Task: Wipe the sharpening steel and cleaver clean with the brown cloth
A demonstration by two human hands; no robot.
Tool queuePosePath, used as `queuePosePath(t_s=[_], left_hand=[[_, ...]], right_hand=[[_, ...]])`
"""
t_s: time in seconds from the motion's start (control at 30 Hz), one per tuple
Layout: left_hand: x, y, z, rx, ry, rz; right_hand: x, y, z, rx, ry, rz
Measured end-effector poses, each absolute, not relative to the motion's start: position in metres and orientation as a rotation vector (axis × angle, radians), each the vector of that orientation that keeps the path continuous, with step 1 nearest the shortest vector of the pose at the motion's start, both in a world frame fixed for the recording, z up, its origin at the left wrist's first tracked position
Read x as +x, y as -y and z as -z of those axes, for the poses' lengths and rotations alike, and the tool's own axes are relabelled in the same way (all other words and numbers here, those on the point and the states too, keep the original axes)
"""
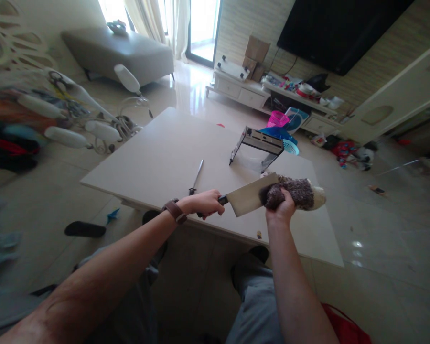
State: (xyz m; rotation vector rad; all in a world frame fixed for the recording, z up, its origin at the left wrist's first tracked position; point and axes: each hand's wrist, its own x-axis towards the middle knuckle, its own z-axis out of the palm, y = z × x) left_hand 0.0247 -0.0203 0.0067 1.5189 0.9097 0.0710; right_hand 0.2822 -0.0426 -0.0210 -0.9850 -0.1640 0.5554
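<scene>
My left hand (209,202) is closed around the dark handle of a cleaver (249,196), whose broad steel blade points to the right. In my right hand (282,208) is a brown and cream fuzzy cloth (299,192), bunched up and pressed against the far end of the blade. Both hands are above the front part of a white table (154,153). A thin sharpening rod (198,177) with a dark guard lies on the tabletop beyond my left hand. Behind the blade stands a black and silver frame (260,141) on legs.
A small brown bit (259,234) lies near the table's front edge. Baskets, one pink (277,119), stand past the far edge. A lamp with white shades (127,79) is at the left, near a grey bench (122,52). A low cabinet (240,91) lines the wall.
</scene>
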Motion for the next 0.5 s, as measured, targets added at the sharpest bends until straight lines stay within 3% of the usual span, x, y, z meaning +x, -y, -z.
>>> queuePosePath(t_s=[0.23, 0.5], left_hand=[[0.031, 0.025, -0.004, 1.462, -0.913, -0.187], [0.039, 0.029, -0.001, 1.396, -0.953, -0.139]], right_hand=[[0.271, 0.05, 0.009, -0.957, 0.24, -0.984], [0.264, 0.05, 0.021, -1.043, 0.408, -1.031]])
